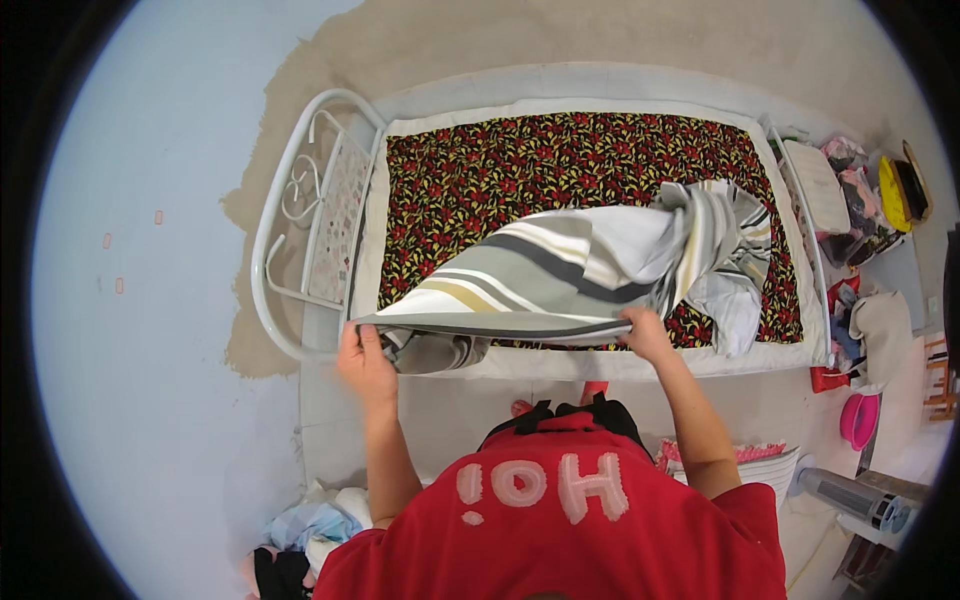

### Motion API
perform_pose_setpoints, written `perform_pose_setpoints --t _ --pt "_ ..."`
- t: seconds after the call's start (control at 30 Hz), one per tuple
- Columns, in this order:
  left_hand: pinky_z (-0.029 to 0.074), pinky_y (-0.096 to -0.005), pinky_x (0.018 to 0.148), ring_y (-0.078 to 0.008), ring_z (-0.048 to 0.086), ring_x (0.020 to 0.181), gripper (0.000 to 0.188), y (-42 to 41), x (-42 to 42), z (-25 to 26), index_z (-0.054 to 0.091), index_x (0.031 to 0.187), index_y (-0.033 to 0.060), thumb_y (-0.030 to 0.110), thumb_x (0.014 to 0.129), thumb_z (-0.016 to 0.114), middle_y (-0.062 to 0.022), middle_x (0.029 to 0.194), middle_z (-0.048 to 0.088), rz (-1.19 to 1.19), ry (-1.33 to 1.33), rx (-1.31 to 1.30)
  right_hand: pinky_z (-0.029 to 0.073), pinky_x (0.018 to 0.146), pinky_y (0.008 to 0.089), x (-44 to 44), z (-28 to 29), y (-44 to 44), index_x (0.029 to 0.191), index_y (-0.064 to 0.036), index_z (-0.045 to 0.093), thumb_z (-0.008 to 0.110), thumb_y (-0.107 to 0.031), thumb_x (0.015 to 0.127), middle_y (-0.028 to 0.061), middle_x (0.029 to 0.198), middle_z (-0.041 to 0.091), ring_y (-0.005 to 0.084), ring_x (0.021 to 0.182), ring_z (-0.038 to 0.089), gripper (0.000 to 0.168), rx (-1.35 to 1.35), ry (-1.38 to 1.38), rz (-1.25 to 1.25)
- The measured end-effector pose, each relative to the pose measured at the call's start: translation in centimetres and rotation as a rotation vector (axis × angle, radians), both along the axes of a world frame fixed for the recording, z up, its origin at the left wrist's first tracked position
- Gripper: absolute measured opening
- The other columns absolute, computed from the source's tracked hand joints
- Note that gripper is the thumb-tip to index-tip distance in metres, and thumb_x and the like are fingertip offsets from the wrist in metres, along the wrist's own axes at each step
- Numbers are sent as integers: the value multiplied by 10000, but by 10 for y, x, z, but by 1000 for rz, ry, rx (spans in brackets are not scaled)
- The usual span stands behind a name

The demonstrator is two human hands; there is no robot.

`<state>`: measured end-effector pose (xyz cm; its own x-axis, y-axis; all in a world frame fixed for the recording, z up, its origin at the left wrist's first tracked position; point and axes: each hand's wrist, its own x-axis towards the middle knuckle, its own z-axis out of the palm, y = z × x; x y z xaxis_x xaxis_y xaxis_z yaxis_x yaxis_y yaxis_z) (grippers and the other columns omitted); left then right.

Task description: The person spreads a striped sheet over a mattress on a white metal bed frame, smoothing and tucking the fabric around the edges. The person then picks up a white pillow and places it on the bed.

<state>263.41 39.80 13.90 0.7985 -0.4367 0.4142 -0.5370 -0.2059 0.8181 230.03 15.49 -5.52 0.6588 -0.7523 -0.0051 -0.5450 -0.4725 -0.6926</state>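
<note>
A striped grey, white and tan cloth [510, 277], which looks like a bed sheet or cover, is stretched between my two hands along one edge. My left hand [367, 367] grips the edge's left end, fingers closed around it. Farther right along the same edge, my right hand [646, 334] pinches the fabric. The rest of the cloth spreads away from me and ends in a bunched heap on the right part of the bed. Beneath it lies a black mat with red and yellow flowers [480, 169], on a white bed pad [806, 315].
A white metal headboard [262, 262] rises at the bed's left end, beside the wall. A low rail [802, 187] closes the right end. Bagged items, a pink basin [859, 421] and a grey tower fan [847, 495] stand to the right. Heaped bedding [311, 525] lies behind me at left.
</note>
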Motion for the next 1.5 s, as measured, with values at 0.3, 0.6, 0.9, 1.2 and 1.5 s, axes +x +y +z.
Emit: perform_pose_setpoints --t 0.3,0.6,0.9,1.2,1.5 --pt "410 -240 643 -91 476 683 244 -16 -24 9 600 896 -4 224 954 538 -16 721 560 -95 2 19 488 723 391 36 -26 53 868 -32 659 801 -170 645 144 829 646 324 809 610 298 274 -160 7" --pt "411 -244 648 -91 469 696 250 -22 -31 22 597 892 -14 222 953 542 -13 732 564 -83 -4 -23 443 901 416 82 12 93 1223 -56 548 740 -138 733 146 1154 608 351 1044 555 532 64 -389 171" --pt "357 -228 600 -74 416 663 200 -21 -29 27 586 861 -3 169 954 541 12 707 504 -56 -53 -38 426 920 445 83 -1 95 1238 -11 518 627 -29 780 211 1129 599 376 1037 556 472 -33 -304 300" --pt "413 -285 618 -118 463 653 242 1 20 -2 598 879 -18 202 954 530 -47 697 575 -17 -25 138 474 744 367 18 190 5 988 8 626 497 -75 894 183 883 623 344 809 595 180 -57 -247 18" --pt "363 -293 561 -119 383 610 294 -5 43 -36 542 774 -20 221 942 551 -35 608 456 -74 41 232 423 655 300 16 198 -8 855 12 650 647 -120 846 67 717 524 177 693 503 133 25 -445 110"
